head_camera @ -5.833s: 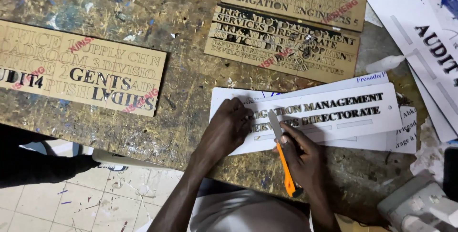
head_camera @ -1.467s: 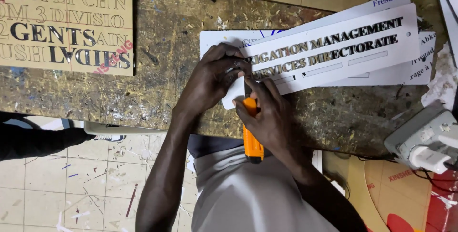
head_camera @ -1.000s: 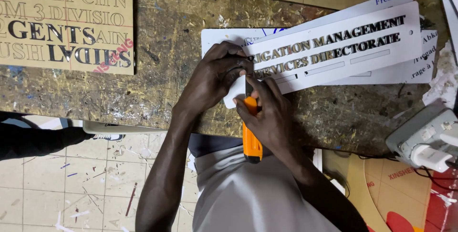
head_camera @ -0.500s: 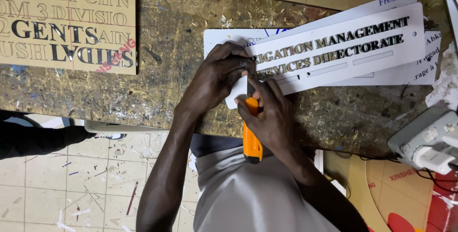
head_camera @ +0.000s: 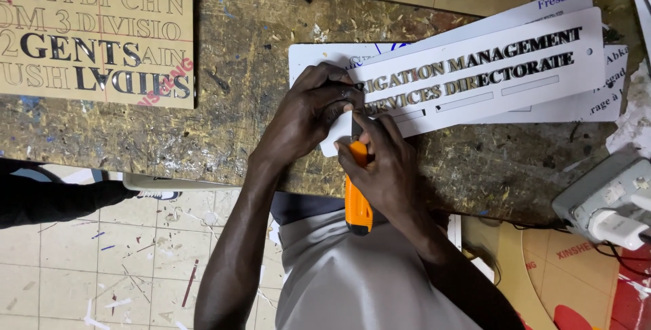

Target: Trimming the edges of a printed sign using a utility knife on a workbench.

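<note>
Engraved board (head_camera: 95, 35) lies left of the sign plate (head_camera: 488, 69) (both on the workbench (head_camera: 237, 126)).

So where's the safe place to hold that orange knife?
Grip the orange utility knife by its plastic handle, coming from the table's near edge, as the right hand does. The blade end points away at the white sign plate, under the left hand, so keep fingers off that end.
</note>
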